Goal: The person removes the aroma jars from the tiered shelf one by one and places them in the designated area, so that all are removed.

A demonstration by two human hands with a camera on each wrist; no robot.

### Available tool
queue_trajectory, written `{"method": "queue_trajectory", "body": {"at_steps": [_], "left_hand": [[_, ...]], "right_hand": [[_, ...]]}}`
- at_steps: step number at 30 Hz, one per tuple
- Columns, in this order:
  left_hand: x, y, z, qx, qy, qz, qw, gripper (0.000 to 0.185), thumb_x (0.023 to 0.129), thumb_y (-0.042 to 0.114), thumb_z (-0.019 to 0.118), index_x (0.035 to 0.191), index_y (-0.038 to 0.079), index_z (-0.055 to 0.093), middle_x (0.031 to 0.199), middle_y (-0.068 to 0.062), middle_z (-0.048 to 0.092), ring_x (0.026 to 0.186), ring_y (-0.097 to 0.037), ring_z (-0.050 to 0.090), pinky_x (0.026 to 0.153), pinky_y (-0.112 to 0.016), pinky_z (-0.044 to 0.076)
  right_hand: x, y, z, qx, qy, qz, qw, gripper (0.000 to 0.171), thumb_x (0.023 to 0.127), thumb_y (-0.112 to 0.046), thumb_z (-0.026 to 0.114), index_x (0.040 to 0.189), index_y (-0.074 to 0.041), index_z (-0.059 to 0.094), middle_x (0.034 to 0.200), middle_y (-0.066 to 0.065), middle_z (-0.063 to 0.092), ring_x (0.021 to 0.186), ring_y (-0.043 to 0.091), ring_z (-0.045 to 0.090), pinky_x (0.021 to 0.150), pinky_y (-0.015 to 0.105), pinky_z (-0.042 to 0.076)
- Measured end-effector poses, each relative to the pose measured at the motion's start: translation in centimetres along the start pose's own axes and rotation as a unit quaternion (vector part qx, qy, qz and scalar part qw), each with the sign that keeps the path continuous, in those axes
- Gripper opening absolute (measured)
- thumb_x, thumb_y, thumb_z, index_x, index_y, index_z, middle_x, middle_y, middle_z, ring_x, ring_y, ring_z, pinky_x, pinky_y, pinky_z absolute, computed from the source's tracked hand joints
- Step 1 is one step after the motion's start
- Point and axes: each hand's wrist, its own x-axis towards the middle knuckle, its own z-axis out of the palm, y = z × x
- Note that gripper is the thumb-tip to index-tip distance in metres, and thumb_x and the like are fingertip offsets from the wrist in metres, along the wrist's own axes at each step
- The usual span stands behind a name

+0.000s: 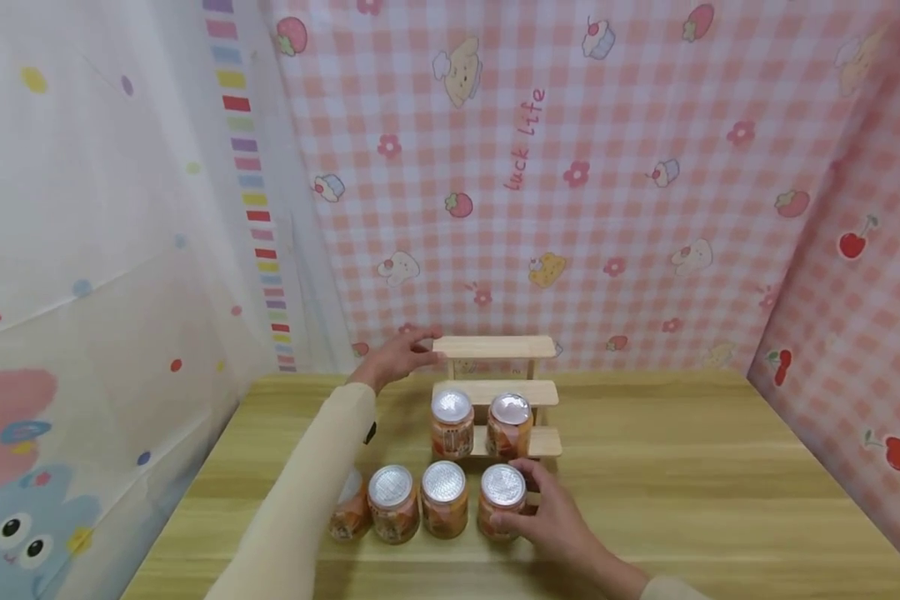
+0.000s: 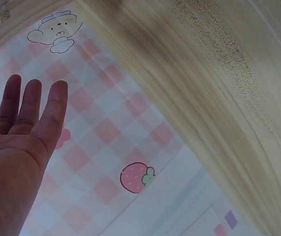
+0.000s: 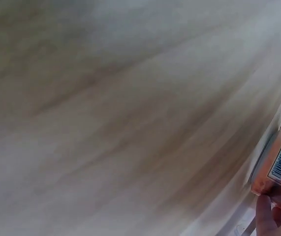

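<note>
The right hand (image 1: 558, 521) gripped the upright, silver-lidded orange glass jar (image 1: 501, 500) at the right end of the table's front row, directly below the three-tier wooden rack (image 1: 495, 347). The left hand (image 1: 396, 357), fingers straight, steadied the rack's top shelf.

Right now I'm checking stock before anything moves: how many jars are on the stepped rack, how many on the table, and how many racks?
Jars on the wooden rack, bottom step: 2
Jars on the table: 4, the rightmost jar held by the right hand
Wooden racks: 1, touched by the left hand
Total: 6 jars, 7 things
</note>
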Motion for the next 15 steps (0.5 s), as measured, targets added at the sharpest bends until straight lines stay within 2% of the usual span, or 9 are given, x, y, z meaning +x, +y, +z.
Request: {"method": "queue_trajectory", "body": {"at_steps": [3,7,10,15], "left_hand": [[-0.1,-0.1,0.2,-0.004,-0.003,-0.007,1.0,0.05,0.085,0.038,0.061,0.132,0.031,0.045,0.123,-0.005,0.05,0.11,-0.021,0.049,0.084,-0.041,0.044],[-0.1,-0.1,0.2,0.001,0.0,-0.007,1.0,0.051,0.086,0.038,0.061,0.133,0.029,0.044,0.123,-0.007,0.052,0.109,-0.022,0.049,0.083,-0.041,0.044],[0.0,-0.1,0.1,0.002,0.002,-0.006,1.0,0.053,0.085,0.039,0.061,0.134,0.028,0.044,0.123,-0.007,0.052,0.11,-0.022,0.05,0.082,-0.041,0.044],[0.2,-0.1,0.1,-0.002,0.004,-0.002,1.0,0.053,0.084,0.04,0.063,0.132,0.03,0.045,0.123,-0.006,0.053,0.109,-0.021,0.05,0.081,-0.04,0.045]], "right_hand": [[-0.7,-0.9,-0.2,-0.009,0.003,0.005,1.0,0.08,0.064,-0.027,0.081,0.129,-0.005,0.04,0.116,0.013,0.052,0.107,0.029,0.049,0.082,0.034,0.048],[-1.0,-1.7,-0.8,-0.023,0.048,0.015,0.998,0.076,0.064,-0.027,0.082,0.126,-0.008,0.044,0.111,0.009,0.054,0.102,0.026,0.051,0.08,0.041,0.048],[-0.2,-1.7,-1.8,-0.032,0.087,0.012,0.996,0.069,0.065,-0.029,0.081,0.123,-0.011,0.048,0.107,0.007,0.054,0.097,0.022,0.053,0.078,0.04,0.048],[2.0,-3.4,-4.1,-0.057,0.125,-0.019,0.99,0.069,0.069,-0.033,0.078,0.126,-0.012,0.045,0.112,0.006,0.053,0.1,0.021,0.051,0.081,0.042,0.046]]}}
